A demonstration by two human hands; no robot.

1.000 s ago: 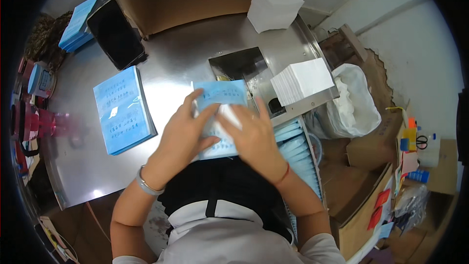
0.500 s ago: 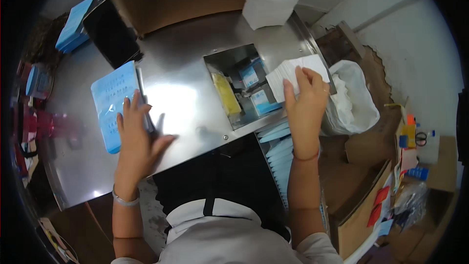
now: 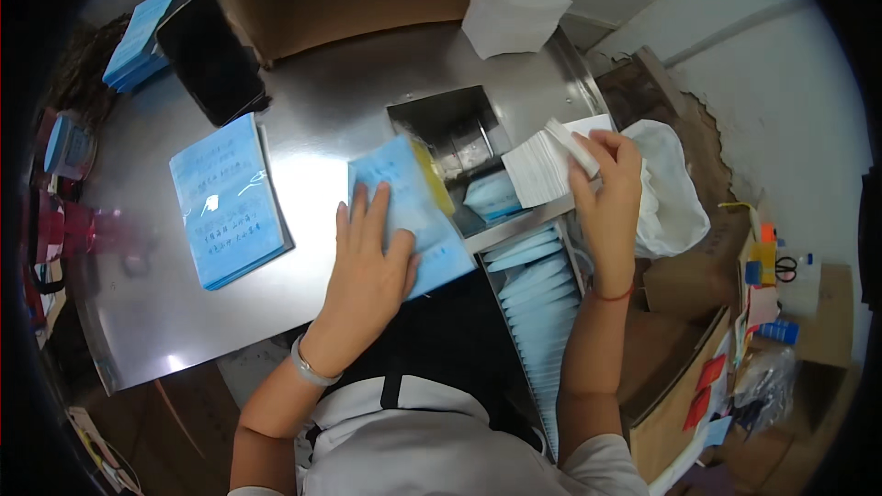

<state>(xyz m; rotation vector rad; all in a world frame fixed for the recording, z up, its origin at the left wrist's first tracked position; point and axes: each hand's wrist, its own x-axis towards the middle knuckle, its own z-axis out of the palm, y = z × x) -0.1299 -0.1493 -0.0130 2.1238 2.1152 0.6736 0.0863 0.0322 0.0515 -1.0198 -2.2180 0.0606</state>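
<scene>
A blue printed plastic packet (image 3: 418, 220) lies under the spread fingers of my left hand (image 3: 363, 280), near the front edge of the steel table. The thumb shows on top as well. The packet covers part of the opening in the tabletop. Right of that opening is a stack of white paper sheets (image 3: 537, 170). My right hand (image 3: 606, 188) pinches the curled end of the upper sheets; how many it holds cannot be told. A pile of the same blue packets (image 3: 230, 211) sits on the left of the table.
Inside the opening (image 3: 450, 124) lie a yellow piece and blue packets. Below the edge stands a row of pale blue packets (image 3: 533, 294). A white-lined bin (image 3: 675, 188) is at the right. A black phone-like slab (image 3: 209, 60), cardboard box (image 3: 367, 5) and white paper block (image 3: 514, 16) stand behind.
My left hand has moved right from the pile with a blue packet under its fingers. My right hand has curled up the end of the upper white sheets.
</scene>
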